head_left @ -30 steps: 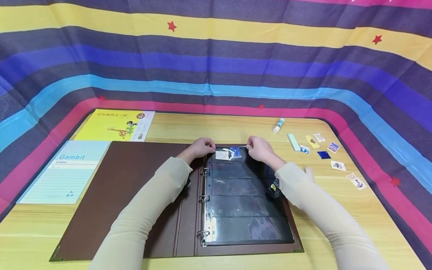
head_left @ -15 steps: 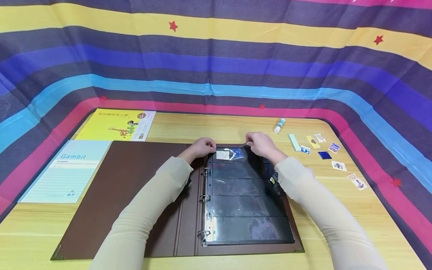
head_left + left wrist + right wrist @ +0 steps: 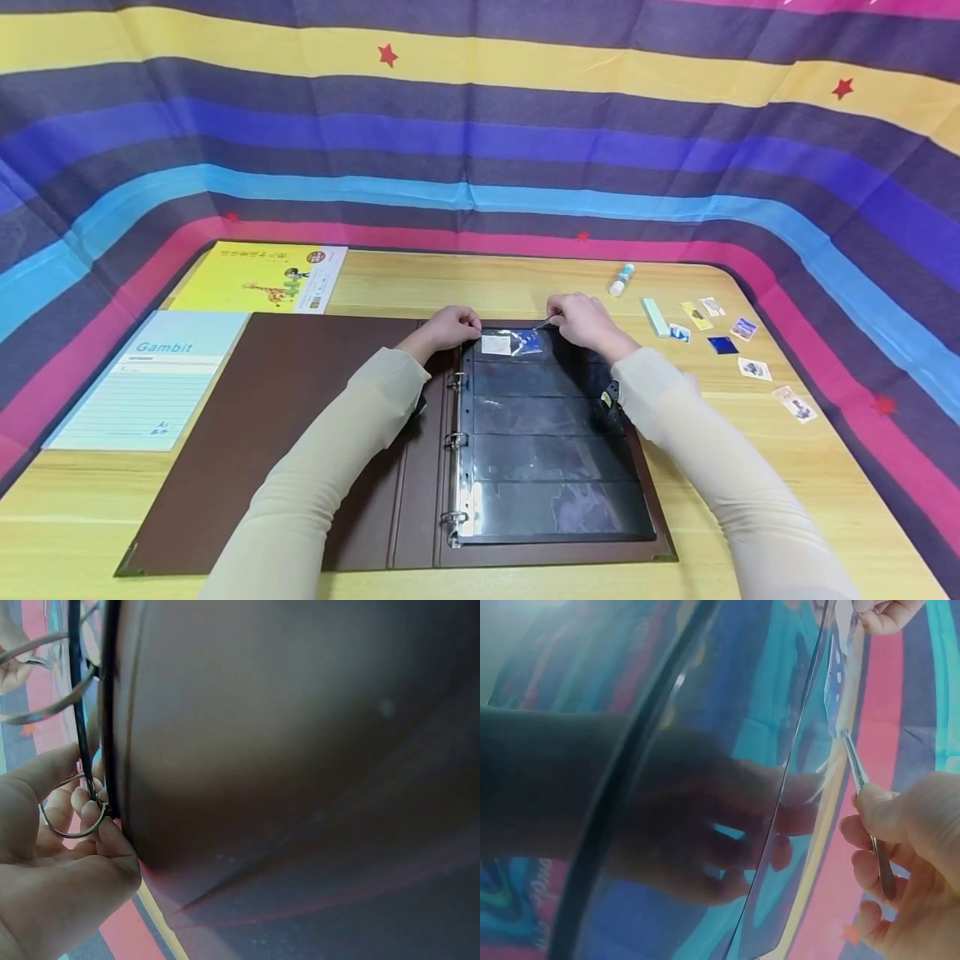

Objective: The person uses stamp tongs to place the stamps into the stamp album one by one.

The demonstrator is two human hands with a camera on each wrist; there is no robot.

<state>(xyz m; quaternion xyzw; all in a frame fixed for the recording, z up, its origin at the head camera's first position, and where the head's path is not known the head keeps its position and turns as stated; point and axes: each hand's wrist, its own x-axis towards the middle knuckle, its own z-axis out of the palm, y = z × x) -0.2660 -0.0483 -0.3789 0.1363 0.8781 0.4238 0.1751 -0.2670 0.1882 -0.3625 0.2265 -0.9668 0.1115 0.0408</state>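
An open brown ring binder (image 3: 330, 392) holds a black stamp page (image 3: 555, 458) with clear pockets. A white stamp (image 3: 495, 345) and a blue stamp (image 3: 528, 341) lie side by side in the top pocket. My left hand (image 3: 450, 327) pinches the page's upper left corner; in the left wrist view its fingers are around the edge by a metal ring (image 3: 75, 834). My right hand (image 3: 585, 323) grips metal tweezers (image 3: 859, 777) near the pocket's upper edge. In the right wrist view the tweezers' tip meets or nearly meets the blue stamp's end.
Several loose stamps (image 3: 722, 345) lie to the right, near a pale green strip (image 3: 654, 317) and a glue stick (image 3: 622, 279). On the left are a light blue notebook (image 3: 161, 375) and a yellow book (image 3: 270, 275). A striped cloth (image 3: 480, 150) hangs behind the table.
My right hand has shifted slightly, and the tweezers now slant down toward the blue stamp, which sits a little lower and further right. My left hand has stayed at the corner.
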